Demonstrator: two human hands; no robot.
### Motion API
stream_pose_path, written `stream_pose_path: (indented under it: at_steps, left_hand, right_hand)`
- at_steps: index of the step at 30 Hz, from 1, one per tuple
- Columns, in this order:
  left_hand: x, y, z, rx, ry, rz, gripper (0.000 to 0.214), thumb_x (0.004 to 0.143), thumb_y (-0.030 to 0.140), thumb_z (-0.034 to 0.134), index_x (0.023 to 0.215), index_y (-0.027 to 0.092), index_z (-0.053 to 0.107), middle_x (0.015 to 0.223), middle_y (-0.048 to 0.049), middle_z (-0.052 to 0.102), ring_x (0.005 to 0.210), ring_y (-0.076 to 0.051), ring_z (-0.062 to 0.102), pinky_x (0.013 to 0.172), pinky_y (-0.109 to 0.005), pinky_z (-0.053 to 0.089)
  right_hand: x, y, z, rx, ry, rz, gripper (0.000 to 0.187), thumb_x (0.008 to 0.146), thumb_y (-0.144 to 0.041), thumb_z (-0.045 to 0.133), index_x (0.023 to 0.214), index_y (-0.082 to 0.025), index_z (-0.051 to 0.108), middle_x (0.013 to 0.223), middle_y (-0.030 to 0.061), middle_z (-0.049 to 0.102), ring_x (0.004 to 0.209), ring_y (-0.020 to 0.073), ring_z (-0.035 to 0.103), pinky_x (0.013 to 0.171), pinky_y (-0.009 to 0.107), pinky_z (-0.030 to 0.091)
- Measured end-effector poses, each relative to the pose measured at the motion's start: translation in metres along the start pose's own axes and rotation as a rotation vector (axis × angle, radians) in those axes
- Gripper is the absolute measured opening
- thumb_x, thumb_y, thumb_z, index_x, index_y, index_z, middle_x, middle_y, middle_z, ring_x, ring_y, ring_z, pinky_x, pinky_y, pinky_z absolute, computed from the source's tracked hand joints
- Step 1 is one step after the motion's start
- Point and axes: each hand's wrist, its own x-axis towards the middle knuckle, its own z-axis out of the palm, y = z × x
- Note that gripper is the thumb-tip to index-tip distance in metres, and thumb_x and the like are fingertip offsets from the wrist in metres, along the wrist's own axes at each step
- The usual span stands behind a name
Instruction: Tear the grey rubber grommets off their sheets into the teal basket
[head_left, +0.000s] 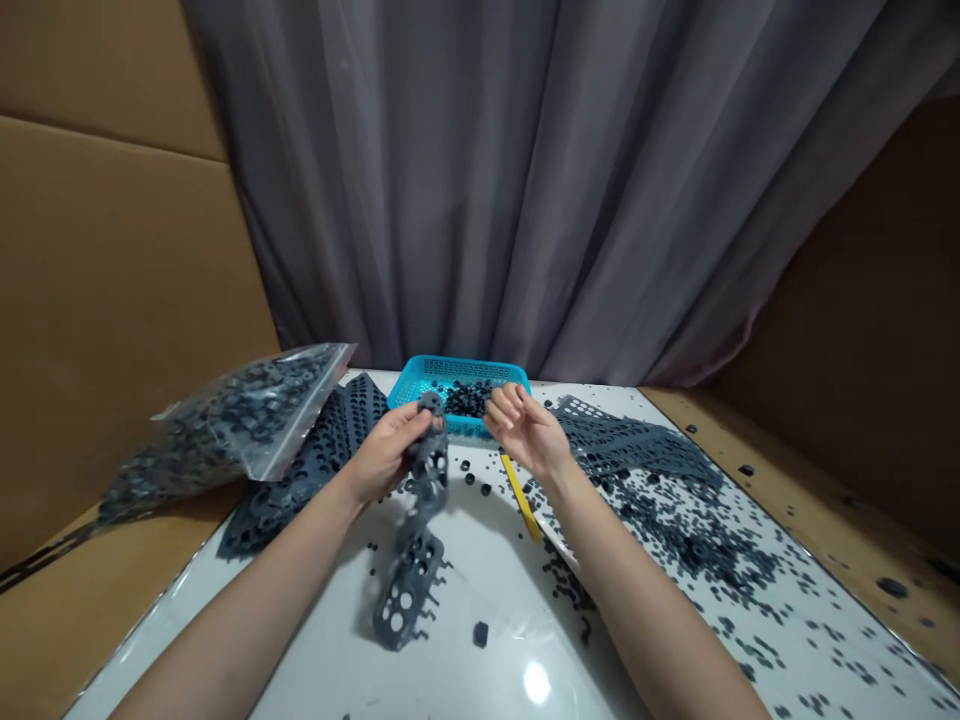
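Observation:
My left hand (pixel 390 450) pinches the upper end of a dark grey perforated rubber strip (pixel 409 590) between thumb and fingers. The strip hangs twisted, with round holes and small hooked tabs along its right edge. To its right, my right hand (pixel 527 430) is raised before the near right corner of a blue plastic basket (pixel 420 372), its fingers loosely curled and apart with nothing visible in them. Small black pieces (pixel 469 398) lie in the basket. Some black pieces (pixel 469 479) are loose on the white table below the hands.
A clear zip bag (pixel 247 410) full of dark pieces leans at left beside perforated dark sheets (pixel 322 450). More perforated sheets (pixel 637 440) and scattered scraps (pixel 697 550) cover the right side. A yellow stick-like tool (pixel 520 498) lies mid-table. Behind hangs a grey curtain (pixel 465 200).

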Motion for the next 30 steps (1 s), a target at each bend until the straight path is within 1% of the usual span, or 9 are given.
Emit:
stream_pose_path:
  at_steps: [2,4,8,13,17,20,22,25,30]
  left_hand:
    - [0.001,0.002,0.001,0.129,-0.051,-0.004,0.028,0.066,0.039,0.072,0.071,0.014,0.061,0.062,0.0027,0.059,0.054,-0.007,0.052,0.054,-0.018,0.041]
    - [0.001,0.002,0.001,0.254,-0.078,-0.036,0.026,0.072,0.039,0.066,0.078,0.014,0.063,0.07,0.0003,0.063,0.064,-0.011,0.056,0.064,-0.021,0.043]
    - [0.0,0.002,0.002,0.431,-0.072,-0.059,0.022,0.076,0.035,0.059,0.08,0.014,0.063,0.075,-0.0014,0.065,0.075,-0.016,0.058,0.076,-0.027,0.042]
    - [-0.004,0.005,0.009,0.598,-0.144,-0.063,0.019,0.077,0.027,0.052,0.082,0.015,0.065,0.08,-0.0017,0.066,0.081,-0.018,0.057,0.078,-0.029,0.041]
    - [-0.004,0.004,0.012,0.711,-0.184,-0.009,0.02,0.079,0.03,0.052,0.086,0.014,0.063,0.083,-0.0015,0.065,0.082,-0.018,0.057,0.077,-0.028,0.041]
    - [-0.003,0.001,0.008,0.848,-0.165,0.058,0.024,0.081,0.034,0.049,0.08,0.013,0.06,0.075,-0.0007,0.061,0.072,-0.016,0.053,0.067,-0.026,0.04]
    - [-0.003,0.0,0.006,0.971,-0.125,0.123,0.025,0.08,0.036,0.049,0.072,0.013,0.057,0.067,0.0009,0.055,0.065,-0.014,0.049,0.06,-0.024,0.037]
    - [-0.005,0.0,0.006,1.108,-0.098,0.203,0.023,0.08,0.031,0.048,0.064,0.015,0.052,0.061,0.003,0.049,0.061,-0.012,0.044,0.054,-0.022,0.031]
    - [-0.009,0.005,0.011,1.162,-0.181,0.254,0.015,0.079,0.023,0.047,0.075,0.016,0.059,0.068,0.0019,0.056,0.063,-0.013,0.047,0.057,-0.023,0.031]
  right_hand:
    - [0.006,0.008,-0.02,-0.417,0.08,-0.013,0.034,0.086,-0.05,0.032,0.067,-0.022,0.037,0.061,-0.0009,0.041,0.057,0.0144,0.042,0.058,0.029,0.039]
    - [0.01,0.018,-0.04,-0.691,0.146,-0.007,0.031,0.082,-0.049,0.042,0.072,-0.02,0.047,0.069,0.0025,0.052,0.066,0.017,0.047,0.066,0.032,0.04]
    - [0.008,0.043,-0.062,-0.927,0.235,0.032,0.02,0.075,-0.039,0.057,0.076,-0.02,0.059,0.084,0.0065,0.063,0.085,0.0243,0.048,0.083,0.041,0.034]
    - [0.007,0.061,-0.065,-1.096,0.234,0.085,0.022,0.08,-0.038,0.054,0.089,-0.022,0.067,0.104,0.0094,0.064,0.099,0.0305,0.044,0.085,0.048,0.031]
    - [0.009,0.029,-0.045,-1.083,0.171,-0.031,0.027,0.083,-0.038,0.051,0.099,-0.02,0.063,0.112,0.0094,0.059,0.104,0.0272,0.046,0.086,0.043,0.034]
    - [0.002,-0.015,-0.012,-0.915,-0.026,-0.291,0.02,0.086,-0.036,0.049,0.083,-0.018,0.057,0.086,0.0056,0.06,0.083,0.0182,0.053,0.076,0.032,0.04]
    - [-0.007,-0.04,0.012,-0.94,-0.159,-0.386,0.019,0.083,-0.036,0.053,0.077,-0.018,0.052,0.076,0.0031,0.056,0.075,0.016,0.051,0.07,0.029,0.039]
    - [-0.018,-0.055,0.033,-1.124,-0.212,-0.308,0.024,0.081,-0.042,0.056,0.079,-0.018,0.049,0.074,0.0027,0.055,0.069,0.0154,0.048,0.063,0.027,0.035]
    - [-0.022,-0.045,0.035,-1.17,-0.227,-0.055,0.028,0.086,-0.046,0.047,0.076,-0.02,0.044,0.063,-0.0006,0.052,0.054,0.0119,0.042,0.052,0.024,0.024]
